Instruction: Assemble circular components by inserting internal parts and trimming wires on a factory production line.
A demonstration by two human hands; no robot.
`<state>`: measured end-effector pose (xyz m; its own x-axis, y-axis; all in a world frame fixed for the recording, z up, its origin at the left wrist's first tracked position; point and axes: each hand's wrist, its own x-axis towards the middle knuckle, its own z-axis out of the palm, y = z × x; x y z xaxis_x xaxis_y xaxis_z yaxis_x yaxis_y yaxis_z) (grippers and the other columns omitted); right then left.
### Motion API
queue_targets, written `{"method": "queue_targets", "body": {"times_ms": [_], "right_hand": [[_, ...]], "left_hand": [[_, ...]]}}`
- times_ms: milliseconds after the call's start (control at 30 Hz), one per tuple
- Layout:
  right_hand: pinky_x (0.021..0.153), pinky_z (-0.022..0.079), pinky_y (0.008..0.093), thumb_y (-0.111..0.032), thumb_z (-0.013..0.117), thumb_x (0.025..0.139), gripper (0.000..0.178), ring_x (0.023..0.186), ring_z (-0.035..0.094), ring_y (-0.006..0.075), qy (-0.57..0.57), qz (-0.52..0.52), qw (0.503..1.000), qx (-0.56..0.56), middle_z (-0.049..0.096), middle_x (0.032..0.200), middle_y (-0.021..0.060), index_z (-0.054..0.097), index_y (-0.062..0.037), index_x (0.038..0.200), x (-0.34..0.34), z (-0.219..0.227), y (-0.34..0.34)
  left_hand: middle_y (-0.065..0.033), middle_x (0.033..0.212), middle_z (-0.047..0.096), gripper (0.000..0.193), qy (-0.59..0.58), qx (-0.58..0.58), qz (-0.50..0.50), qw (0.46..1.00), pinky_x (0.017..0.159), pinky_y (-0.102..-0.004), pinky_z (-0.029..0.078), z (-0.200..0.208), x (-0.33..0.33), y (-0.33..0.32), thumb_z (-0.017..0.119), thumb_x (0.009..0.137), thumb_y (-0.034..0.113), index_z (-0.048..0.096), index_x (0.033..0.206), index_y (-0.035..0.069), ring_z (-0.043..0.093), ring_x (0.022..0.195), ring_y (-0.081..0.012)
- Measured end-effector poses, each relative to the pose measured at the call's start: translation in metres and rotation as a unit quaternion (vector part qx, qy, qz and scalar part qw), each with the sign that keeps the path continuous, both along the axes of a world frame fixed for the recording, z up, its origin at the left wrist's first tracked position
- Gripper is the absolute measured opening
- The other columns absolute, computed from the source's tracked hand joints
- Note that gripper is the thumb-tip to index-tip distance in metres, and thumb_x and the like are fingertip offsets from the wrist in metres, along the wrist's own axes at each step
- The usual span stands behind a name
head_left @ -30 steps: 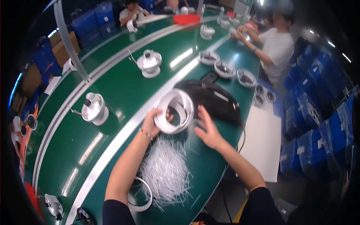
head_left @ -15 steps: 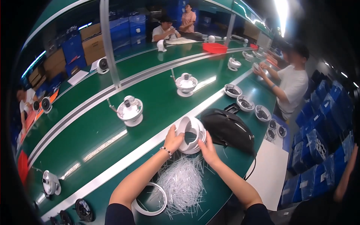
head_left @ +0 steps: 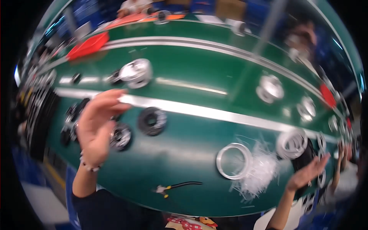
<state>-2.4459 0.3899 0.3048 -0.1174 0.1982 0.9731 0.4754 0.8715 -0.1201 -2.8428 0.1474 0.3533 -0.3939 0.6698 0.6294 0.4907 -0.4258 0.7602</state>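
My left hand point(head_left: 97, 130) is raised over the left side of the bench, fingers curved and apart, with nothing seen in it. Around it lie round black parts: a black ring-shaped part point(head_left: 140, 122) to its right and a black and silver round part point(head_left: 126, 135) closer by. My right hand point(head_left: 308, 173) is at the far right, fingers stretched out and holding nothing. Just beyond that hand, a white round housing point(head_left: 280, 145) rests on the bench beside a black bag point(head_left: 303, 161), which is partly hidden. Motion blurs the picture.
A white ring point(head_left: 219, 161) lies beside a pile of clear plastic strips point(head_left: 264, 170). Cutting pliers point(head_left: 184, 184) lie near the front edge. White assemblies point(head_left: 138, 73) point(head_left: 270, 89) stand on the green belt point(head_left: 199, 73). A red tray point(head_left: 90, 45) is at the back left.
The view has swung left. Both hands have let go of the white housing, which now sits on the bench. My left hand has moved far left; the right has stayed near the housing.
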Motion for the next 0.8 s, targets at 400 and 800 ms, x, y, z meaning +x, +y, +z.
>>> {"method": "queue_targets", "body": {"times_ms": [400, 800], "right_hand": [[0.096, 0.024, 0.0515, -0.036, 0.040, 0.084, 0.055, 0.121, 0.025, 0.0385, -0.216, 0.260, 0.921, 0.192, 0.023, 0.130, 0.0274, 0.034, 0.0013, 0.123, -0.205, 0.014, -0.116], [0.094, 0.025, 0.0535, -0.031, 0.045, 0.078, 0.046, 0.114, 0.033, 0.0442, -0.246, 0.077, 0.963, 0.080, 0.035, 0.122, 0.0293, 0.039, -0.0046, 0.116, -0.172, 0.013, -0.183]], "left_hand": [[-0.0148, 0.067, 0.059, 0.017, -0.143, -0.461, 0.648, 0.589, 0.062, -0.0327, 0.046, -0.292, 0.017, -0.508, 0.052, 0.071, 0.010, 0.060, 0.085, 0.005, 0.059, 0.068, -0.0260], [-0.0147, 0.088, 0.060, 0.020, -0.274, -0.368, 0.351, 0.816, 0.063, -0.0313, 0.046, -0.447, -0.082, -0.454, 0.040, 0.082, 0.009, 0.057, 0.085, -0.001, 0.057, 0.078, -0.0210]]}}
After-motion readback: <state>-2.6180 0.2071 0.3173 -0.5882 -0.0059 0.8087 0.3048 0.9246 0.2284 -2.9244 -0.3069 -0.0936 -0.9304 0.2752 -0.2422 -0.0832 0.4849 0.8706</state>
